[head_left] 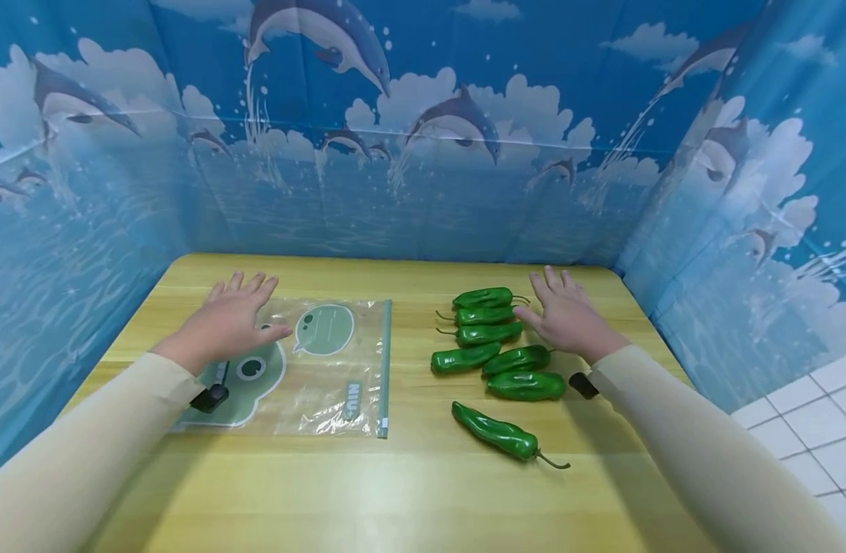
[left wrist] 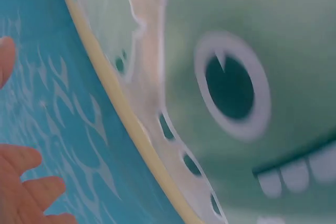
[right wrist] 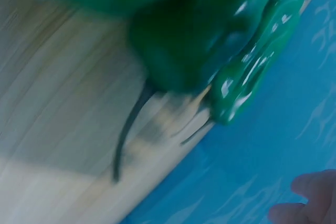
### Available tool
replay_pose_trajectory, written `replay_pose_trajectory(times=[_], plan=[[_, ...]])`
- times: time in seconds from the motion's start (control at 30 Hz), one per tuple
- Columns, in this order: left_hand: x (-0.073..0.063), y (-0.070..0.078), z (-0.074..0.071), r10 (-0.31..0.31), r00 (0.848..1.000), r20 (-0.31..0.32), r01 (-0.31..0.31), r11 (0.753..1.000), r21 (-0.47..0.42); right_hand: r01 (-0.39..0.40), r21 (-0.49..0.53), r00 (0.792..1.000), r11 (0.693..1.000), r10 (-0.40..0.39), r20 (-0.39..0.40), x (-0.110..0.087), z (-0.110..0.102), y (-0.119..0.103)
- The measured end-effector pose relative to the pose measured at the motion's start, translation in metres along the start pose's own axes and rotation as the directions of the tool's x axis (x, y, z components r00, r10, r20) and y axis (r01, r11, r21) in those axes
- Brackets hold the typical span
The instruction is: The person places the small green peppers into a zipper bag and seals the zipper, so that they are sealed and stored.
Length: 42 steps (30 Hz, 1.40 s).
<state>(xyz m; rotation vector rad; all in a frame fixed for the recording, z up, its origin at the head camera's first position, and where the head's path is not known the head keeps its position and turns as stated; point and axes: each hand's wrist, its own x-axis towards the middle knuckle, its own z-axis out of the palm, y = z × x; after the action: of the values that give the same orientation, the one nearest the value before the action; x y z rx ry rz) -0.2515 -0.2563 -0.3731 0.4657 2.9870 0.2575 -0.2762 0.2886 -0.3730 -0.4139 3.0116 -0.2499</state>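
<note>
My left hand [head_left: 230, 321], fingers spread, is over the left part of a clear zip bag [head_left: 326, 330] with green cartoon prints. That bag lies flat, its green zip edge to the right. In the left wrist view, a printed eye and teeth on the bag [left wrist: 294, 77] fill much of the frame, with the fingers at lower left. My right hand [head_left: 568, 316], also spread and holding nothing, is just right of several green peppers [head_left: 492, 334] grouped on the table. One more green pepper [head_left: 499, 432] lies nearer, its stem pointing right. Whether either hand touches anything, I cannot tell.
The light wooden table [head_left: 312, 491] has rounded far corners. A blue curtain [head_left: 423, 207] printed with dolphins surrounds its back and sides. White floor tiles [head_left: 817, 418] show at the right. A small black device [head_left: 211, 397] sits at each wrist.
</note>
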Motion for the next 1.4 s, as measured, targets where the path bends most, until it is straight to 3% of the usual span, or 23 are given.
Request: replay_pose_trajectory(times=[0.17,0.47,0.67,0.87,1.13,1.4], plan=[[-0.002,0.021,0.009,0.03,0.999,0.021,-0.029,0.999,-0.032,0.025,0.016,0.999,1.0,-0.026,0.036,0.009,0.003,-0.021],[-0.006,0.058,0.031,0.106,0.994,0.023,-0.105,0.994,-0.041,0.09,0.018,0.995,0.996,-0.09,0.033,0.019,0.019,-0.057],[-0.011,0.077,0.042,0.138,0.984,0.11,-0.135,0.99,-0.029,0.138,0.034,0.989,0.99,-0.139,0.044,0.022,0.025,-0.084],[-0.013,0.091,0.057,0.169,0.969,0.178,-0.16,0.985,-0.064,0.184,0.047,0.981,0.982,-0.187,0.058,0.023,0.031,-0.107],[-0.013,0.107,0.067,0.188,0.963,0.194,-0.173,0.981,-0.091,0.247,0.012,0.966,0.969,-0.247,0.071,0.026,0.044,-0.132],[-0.014,0.119,0.073,0.189,0.961,0.2,-0.175,0.981,-0.085,0.273,0.02,0.952,0.962,-0.273,0.136,0.026,0.056,-0.154]])
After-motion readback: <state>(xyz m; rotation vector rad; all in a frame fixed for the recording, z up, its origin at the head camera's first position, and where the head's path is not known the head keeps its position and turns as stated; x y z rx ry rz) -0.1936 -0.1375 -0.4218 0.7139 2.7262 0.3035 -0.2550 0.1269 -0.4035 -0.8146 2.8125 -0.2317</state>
